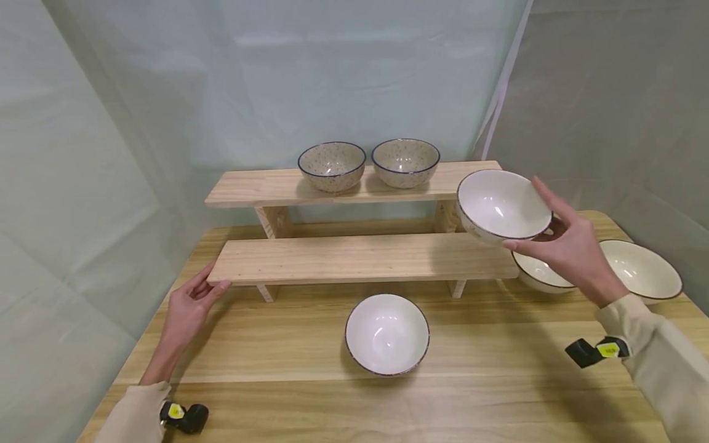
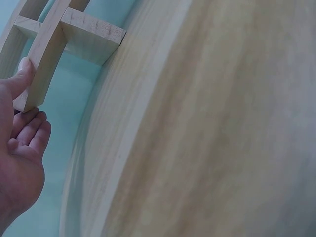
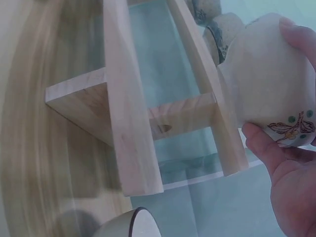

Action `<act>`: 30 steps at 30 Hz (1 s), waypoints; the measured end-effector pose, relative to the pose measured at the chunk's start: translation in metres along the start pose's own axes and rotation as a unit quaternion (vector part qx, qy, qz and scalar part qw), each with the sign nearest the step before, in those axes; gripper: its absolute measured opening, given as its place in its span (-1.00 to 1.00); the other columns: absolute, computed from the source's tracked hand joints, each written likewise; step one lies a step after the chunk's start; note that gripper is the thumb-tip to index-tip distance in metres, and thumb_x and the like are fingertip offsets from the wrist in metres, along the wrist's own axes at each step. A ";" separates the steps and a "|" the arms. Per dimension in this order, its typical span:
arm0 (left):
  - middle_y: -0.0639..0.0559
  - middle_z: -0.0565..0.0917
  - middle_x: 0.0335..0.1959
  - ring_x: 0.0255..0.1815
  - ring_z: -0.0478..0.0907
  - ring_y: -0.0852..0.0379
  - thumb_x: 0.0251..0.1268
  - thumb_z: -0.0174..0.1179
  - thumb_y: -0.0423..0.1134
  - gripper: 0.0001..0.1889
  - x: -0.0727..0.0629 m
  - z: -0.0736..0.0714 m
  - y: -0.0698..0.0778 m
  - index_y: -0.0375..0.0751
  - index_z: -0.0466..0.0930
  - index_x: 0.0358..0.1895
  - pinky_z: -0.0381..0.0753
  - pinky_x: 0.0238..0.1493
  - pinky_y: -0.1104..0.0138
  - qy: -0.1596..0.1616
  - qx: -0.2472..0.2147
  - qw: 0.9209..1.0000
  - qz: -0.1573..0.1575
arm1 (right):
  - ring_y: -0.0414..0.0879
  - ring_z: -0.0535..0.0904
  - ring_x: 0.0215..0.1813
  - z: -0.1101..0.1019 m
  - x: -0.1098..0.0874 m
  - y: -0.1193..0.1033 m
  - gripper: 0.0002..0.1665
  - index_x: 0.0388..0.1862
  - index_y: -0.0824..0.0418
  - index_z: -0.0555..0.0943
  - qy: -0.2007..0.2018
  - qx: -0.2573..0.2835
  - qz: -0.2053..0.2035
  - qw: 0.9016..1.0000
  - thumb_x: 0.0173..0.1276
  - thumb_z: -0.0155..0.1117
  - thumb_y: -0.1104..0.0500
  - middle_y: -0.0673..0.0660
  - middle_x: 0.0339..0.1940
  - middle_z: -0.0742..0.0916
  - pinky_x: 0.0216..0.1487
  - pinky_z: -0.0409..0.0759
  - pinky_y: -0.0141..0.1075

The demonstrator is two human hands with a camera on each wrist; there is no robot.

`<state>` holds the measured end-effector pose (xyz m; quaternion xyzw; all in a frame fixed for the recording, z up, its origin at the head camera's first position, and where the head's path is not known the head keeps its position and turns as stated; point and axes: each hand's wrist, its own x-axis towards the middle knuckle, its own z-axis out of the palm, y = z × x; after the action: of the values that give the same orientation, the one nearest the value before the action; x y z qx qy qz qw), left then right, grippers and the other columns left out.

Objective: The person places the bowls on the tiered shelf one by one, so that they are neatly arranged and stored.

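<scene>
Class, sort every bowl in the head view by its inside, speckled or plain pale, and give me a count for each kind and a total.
Speckled bowls: 2
Plain pale bowls: 4
Total: 6

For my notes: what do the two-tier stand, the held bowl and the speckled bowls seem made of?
Two-tier stand: wood, seemingly bare and matte; grain shows. Held bowl: probably glazed ceramic; its white inside shines with highlights. Speckled bowls: likely glazed ceramic, perhaps stoneware, judging by flecks and gloss.
</scene>
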<state>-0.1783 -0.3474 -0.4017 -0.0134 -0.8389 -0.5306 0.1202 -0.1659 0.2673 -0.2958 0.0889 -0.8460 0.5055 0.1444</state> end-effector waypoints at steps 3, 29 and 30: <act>-0.51 0.39 0.39 0.04 0.47 0.61 0.54 0.26 -0.19 -0.28 0.000 0.000 0.000 -0.43 0.18 0.58 0.51 -0.03 0.67 -0.002 0.001 1.000 0.000 | -0.24 0.51 0.14 0.001 0.005 -0.002 0.31 0.71 -0.20 0.06 0.004 0.004 0.004 1.000 0.17 0.62 0.37 0.34 0.58 0.32 -0.02 0.56 -0.62; -0.53 0.38 0.40 0.04 0.47 0.60 0.55 0.25 -0.16 -0.26 -0.001 -0.001 0.001 -0.47 0.15 0.57 0.52 -0.03 0.66 -0.003 0.001 1.000 -0.004 | 0.18 0.44 0.36 0.000 0.057 -0.011 0.23 0.72 0.00 0.03 0.016 -0.022 0.005 1.000 0.26 0.60 0.17 0.15 0.70 0.17 -0.05 0.48 -0.67; -0.53 0.38 0.40 0.04 0.47 0.60 0.55 0.25 -0.16 -0.26 -0.001 -0.001 0.002 -0.47 0.15 0.58 0.51 -0.03 0.66 -0.003 0.001 1.000 -0.005 | 0.18 0.44 0.35 0.000 0.059 -0.011 0.22 0.73 0.01 0.03 0.017 -0.023 0.006 1.000 0.26 0.60 0.16 0.16 0.69 0.18 -0.06 0.48 -0.67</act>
<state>-0.1772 -0.3472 -0.4001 -0.0107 -0.8399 -0.5303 0.1148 -0.2185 0.2613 -0.2666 0.0718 -0.8555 0.4880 0.1574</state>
